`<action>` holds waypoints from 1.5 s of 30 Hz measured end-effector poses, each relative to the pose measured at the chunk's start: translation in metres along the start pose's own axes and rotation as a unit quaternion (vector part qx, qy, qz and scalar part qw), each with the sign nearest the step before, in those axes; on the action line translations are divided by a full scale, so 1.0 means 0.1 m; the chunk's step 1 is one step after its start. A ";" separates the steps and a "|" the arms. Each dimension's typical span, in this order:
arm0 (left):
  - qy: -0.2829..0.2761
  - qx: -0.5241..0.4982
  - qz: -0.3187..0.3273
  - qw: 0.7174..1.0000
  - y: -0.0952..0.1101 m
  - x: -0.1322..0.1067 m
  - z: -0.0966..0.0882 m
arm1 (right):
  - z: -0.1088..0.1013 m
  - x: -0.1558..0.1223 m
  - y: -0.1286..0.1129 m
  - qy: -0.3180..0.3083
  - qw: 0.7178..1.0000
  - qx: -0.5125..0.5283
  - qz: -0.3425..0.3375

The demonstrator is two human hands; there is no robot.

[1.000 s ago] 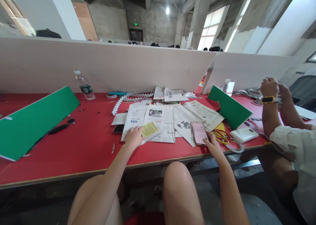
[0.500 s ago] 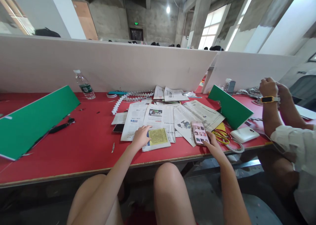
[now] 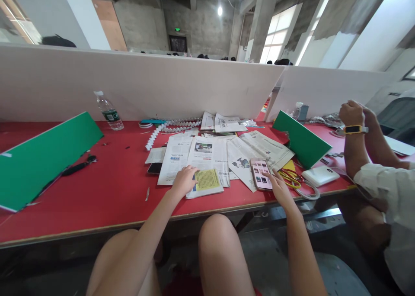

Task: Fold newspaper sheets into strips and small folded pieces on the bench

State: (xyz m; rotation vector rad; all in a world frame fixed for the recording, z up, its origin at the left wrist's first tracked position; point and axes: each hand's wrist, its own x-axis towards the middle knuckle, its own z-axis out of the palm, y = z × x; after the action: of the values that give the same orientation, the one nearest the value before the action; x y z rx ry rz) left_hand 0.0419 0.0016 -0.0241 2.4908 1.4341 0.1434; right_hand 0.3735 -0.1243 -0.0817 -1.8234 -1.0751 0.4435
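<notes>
My left hand (image 3: 184,180) lies on the left edge of a folded newspaper (image 3: 207,183) with a yellow printed panel, fingers loosely spread and thumb over the panel's edge. Beyond it are more newspaper sheets (image 3: 207,155), overlapping on the red table. At the right side of a smartphone (image 3: 261,175) is my right hand (image 3: 278,187), its fingers stretched over the lit screen, which shows rows of small pictures. The phone lies face up, partly on a newspaper. Whether a fingertip touches the glass, I cannot tell.
Green boards (image 3: 48,162) stand tilted at left and right. A water bottle (image 3: 110,111) is near the white partition (image 3: 145,84). Beside the phone lie red and yellow cables (image 3: 292,178) and a white power bank (image 3: 320,176). A person's wrist with a watch (image 3: 355,130) is at far right.
My right hand has shifted up at the phone's right edge, its fingers now reaching over the screen instead of the thumb on its lower corner. My left hand stays on the folded newspaper.
</notes>
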 end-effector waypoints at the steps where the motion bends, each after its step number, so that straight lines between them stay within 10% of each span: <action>1: 0.000 -0.002 0.000 1.000 0.00 0.00 0.00 | 0.02 0.02 0.00 0.000 1.000 -0.006 -0.001; 45: -0.008 0.006 0.002 1.000 0.01 -0.01 -0.02 | 0.00 -0.10 0.07 -0.019 0.997 0.036 -0.063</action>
State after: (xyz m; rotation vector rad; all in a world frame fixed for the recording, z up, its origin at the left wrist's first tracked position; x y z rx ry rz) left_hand 0.0420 0.0010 -0.0218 2.4994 1.4288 0.1155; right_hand 0.3714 -0.1331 -0.0891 -1.6786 -1.1790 0.4373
